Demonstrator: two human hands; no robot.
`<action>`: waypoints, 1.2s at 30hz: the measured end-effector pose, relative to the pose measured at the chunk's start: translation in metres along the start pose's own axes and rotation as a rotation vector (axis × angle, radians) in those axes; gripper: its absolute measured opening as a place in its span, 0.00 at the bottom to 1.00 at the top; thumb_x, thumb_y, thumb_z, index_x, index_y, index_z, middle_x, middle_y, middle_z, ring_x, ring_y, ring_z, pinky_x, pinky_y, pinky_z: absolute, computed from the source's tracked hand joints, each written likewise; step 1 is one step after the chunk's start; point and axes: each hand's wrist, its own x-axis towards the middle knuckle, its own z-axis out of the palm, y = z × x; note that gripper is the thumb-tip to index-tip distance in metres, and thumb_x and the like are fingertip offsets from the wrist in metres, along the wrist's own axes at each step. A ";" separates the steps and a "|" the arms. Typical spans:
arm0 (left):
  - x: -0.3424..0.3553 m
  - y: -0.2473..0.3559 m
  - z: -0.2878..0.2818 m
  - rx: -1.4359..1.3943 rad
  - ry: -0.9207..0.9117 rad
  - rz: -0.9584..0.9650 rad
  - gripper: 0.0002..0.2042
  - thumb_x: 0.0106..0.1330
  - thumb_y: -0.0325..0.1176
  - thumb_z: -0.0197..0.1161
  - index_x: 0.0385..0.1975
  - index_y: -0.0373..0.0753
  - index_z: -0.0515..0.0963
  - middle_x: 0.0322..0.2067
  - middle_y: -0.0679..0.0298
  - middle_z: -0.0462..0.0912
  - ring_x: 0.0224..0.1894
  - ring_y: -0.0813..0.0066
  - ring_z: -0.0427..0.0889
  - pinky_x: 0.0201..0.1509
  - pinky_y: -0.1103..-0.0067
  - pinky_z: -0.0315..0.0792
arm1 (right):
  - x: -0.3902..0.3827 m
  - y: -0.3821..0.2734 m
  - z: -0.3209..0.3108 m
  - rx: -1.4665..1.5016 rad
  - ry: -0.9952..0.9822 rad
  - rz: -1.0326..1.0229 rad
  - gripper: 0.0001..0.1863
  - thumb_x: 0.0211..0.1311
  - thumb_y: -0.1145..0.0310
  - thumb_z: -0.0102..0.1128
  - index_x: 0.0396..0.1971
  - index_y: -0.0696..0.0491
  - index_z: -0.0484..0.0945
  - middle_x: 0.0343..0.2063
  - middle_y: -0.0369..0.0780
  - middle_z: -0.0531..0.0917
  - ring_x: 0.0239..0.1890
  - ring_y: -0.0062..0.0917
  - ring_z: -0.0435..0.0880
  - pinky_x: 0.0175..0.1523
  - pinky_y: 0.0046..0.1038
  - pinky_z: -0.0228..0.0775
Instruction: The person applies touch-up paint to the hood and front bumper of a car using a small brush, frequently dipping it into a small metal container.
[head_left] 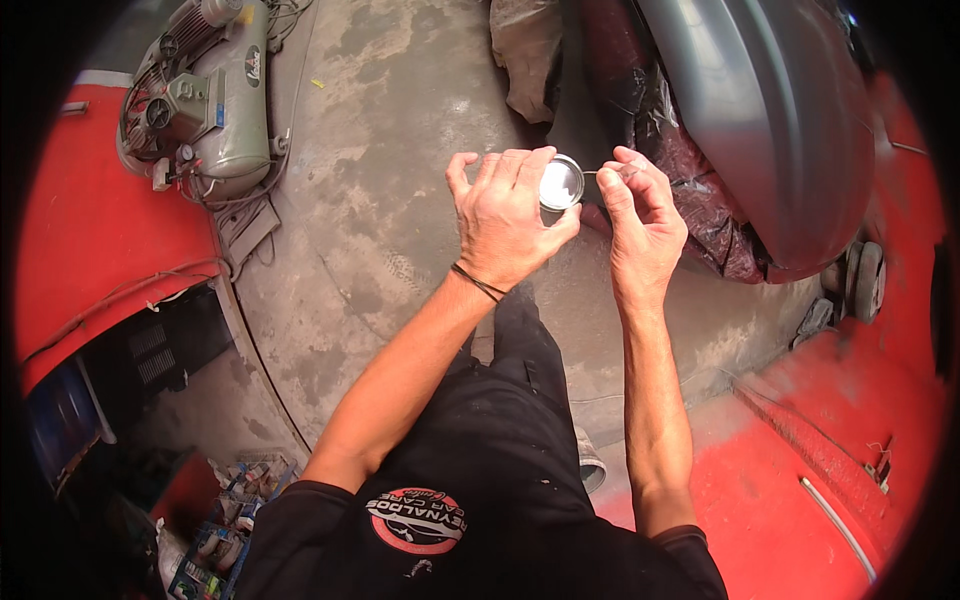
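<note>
My left hand (pixel 505 215) is wrapped around a small round can-like object (pixel 560 186) with a shiny metal rim. Its pale, bright round face is turned up toward me, and the rest of it is hidden by my fingers. To the right, my right hand (pixel 645 225) pinches a thin rod (pixel 590 173) between thumb and fingers. The rod's other end reaches the can's rim; whether it touches, I cannot make out. Both hands are held out in front of me above the concrete floor (pixel 390 200).
A green-grey air compressor (pixel 235 130) stands at the far left, with hoses beside it. On the right is a dark grey car body panel (pixel 750 100) above crumpled plastic film (pixel 695 185). Cluttered items (pixel 230 515) lie at lower left. A round container (pixel 591 470) sits by my leg.
</note>
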 end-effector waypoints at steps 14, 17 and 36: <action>0.002 0.000 -0.001 -0.021 -0.022 0.005 0.31 0.53 0.45 0.81 0.58 0.44 0.84 0.50 0.66 0.89 0.55 0.67 0.86 0.71 0.55 0.60 | 0.005 0.011 0.009 -0.228 -0.042 -0.119 0.08 0.70 0.72 0.78 0.44 0.59 0.91 0.57 0.46 0.87 0.61 0.31 0.85 0.67 0.35 0.78; 0.004 -0.001 0.002 -0.020 -0.022 0.008 0.31 0.53 0.45 0.82 0.58 0.44 0.84 0.51 0.65 0.89 0.56 0.67 0.86 0.71 0.56 0.61 | 0.004 0.004 0.000 -0.119 0.009 -0.029 0.07 0.70 0.72 0.77 0.43 0.59 0.91 0.57 0.46 0.87 0.60 0.31 0.86 0.66 0.34 0.78; -0.010 -0.006 0.039 0.048 -0.156 -0.003 0.33 0.51 0.39 0.84 0.60 0.41 0.84 0.53 0.65 0.89 0.55 0.66 0.86 0.72 0.60 0.62 | 0.138 0.072 -0.139 -0.256 0.499 -0.127 0.14 0.77 0.63 0.74 0.49 0.60 0.90 0.50 0.40 0.91 0.55 0.23 0.87 0.65 0.30 0.77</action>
